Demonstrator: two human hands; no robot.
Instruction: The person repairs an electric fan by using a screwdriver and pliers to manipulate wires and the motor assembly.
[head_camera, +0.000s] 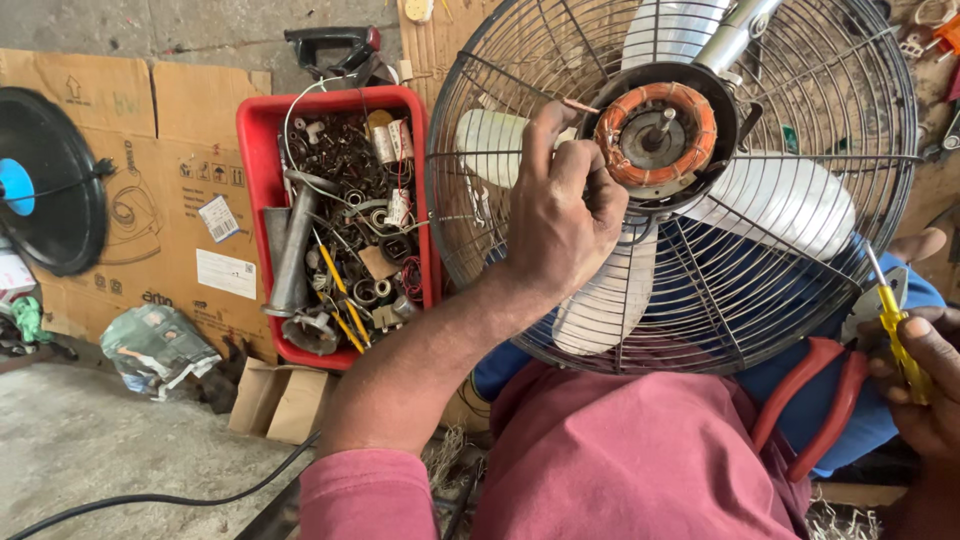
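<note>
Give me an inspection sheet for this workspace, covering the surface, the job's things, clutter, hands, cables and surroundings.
Surface: concrete floor, partly covered by flattened cardboard.
Job's things: fan with wire guard and white blades lies across the lap; the copper-wound motor at its hub is exposed.
Clutter: red tray full of metal parts, springs and wires; crumpled paper; red-handled pliers on the lap.
Hands: left hand reaches through the guard to the motor's edge; right hand grips a yellow screwdriver.
Cables: black cable across the floor.
Surroundings: black round cover leaning on the cardboard.
</note>
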